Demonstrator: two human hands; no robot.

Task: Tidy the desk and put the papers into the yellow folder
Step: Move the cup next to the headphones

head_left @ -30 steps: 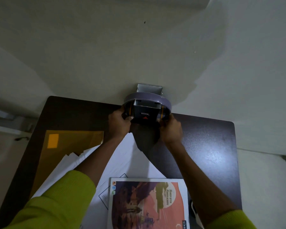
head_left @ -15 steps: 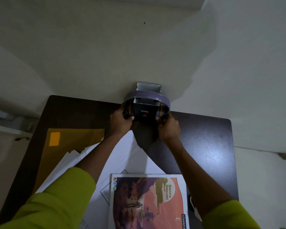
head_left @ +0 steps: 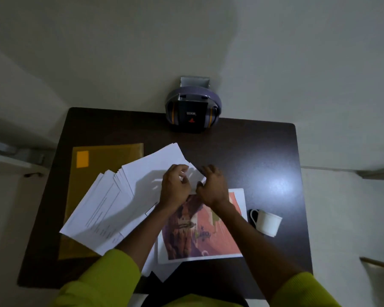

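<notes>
the dark desk (head_left: 264,156) fills the middle of the view, its far edge against a pale wall, with bare surface open along the right side and the far left corner. the yellow folder (head_left: 102,156) lies flat at the left, an orange label on its far corner; any writing on it cannot be read. a fanned pile of white papers (head_left: 111,204) overlaps the folder's right half, lines of print on them too small to read. just right of the pile lies a book with a pink and purple cover (head_left: 211,235), its title hidden by the arms. purple headphones (head_left: 194,100) sit over a dark box (head_left: 192,117) at the far edge; the box bears a small pale logo, unreadable, above a red triangle. the left hand (head_left: 175,187) and right hand (head_left: 213,187) are both curled, fingers pinching the near corner of the top sheet. a white cup (head_left: 267,222) lies on its side near the right edge
</notes>
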